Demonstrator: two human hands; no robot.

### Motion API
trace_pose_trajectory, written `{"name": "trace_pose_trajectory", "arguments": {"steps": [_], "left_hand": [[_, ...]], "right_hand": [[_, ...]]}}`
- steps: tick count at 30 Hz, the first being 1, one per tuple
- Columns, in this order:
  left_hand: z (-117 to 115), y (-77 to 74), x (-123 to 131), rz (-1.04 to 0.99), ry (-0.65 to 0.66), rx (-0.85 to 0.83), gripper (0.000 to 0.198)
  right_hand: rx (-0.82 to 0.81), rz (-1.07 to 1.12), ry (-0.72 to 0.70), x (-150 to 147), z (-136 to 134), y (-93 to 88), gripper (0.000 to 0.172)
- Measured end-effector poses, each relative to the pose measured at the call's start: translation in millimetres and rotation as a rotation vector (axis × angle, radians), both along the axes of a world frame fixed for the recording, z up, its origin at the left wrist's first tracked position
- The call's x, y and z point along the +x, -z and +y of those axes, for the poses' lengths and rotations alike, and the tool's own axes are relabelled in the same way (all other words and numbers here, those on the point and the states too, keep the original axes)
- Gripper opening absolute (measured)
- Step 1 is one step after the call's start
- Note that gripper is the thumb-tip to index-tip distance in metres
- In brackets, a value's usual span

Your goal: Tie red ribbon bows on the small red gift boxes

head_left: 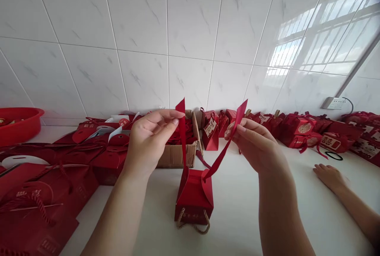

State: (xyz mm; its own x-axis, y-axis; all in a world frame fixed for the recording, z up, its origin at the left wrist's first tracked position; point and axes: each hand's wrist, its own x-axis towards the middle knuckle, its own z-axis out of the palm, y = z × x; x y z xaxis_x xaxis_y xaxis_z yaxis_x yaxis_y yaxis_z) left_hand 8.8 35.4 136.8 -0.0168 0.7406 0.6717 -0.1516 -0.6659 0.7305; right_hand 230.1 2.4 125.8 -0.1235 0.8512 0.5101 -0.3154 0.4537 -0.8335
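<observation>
A small red gift box (194,194) stands on the white table in front of me, with a twisted cord handle (202,231) hanging at its near side. A red ribbon (219,160) threads through holes at the box top, and its two ends rise apart. My left hand (152,137) pinches one end between thumb and fingers, above the box's left side. The other end is pinched in my right hand (252,141), up to the right of the box. That right length looks twisted; the left one hangs nearly straight.
Behind the box sits an open cardboard carton (175,157) with red items inside. Many red boxes (109,161) crowd the left, and finished-looking ones (299,129) line the wall at right. A red basin (20,123) is far left. Another person's hand (332,179) rests on the table at right.
</observation>
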Motion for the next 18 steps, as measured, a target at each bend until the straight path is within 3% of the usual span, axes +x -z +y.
{"name": "trace_pose_trajectory", "arguments": {"steps": [18], "left_hand": [[4.5, 3.8, 1.6, 0.003, -0.078, 0.103, 0.015]], "right_hand": [[0.074, 0.07, 0.059, -7.0, 5.9, 5.2, 0.01]]}}
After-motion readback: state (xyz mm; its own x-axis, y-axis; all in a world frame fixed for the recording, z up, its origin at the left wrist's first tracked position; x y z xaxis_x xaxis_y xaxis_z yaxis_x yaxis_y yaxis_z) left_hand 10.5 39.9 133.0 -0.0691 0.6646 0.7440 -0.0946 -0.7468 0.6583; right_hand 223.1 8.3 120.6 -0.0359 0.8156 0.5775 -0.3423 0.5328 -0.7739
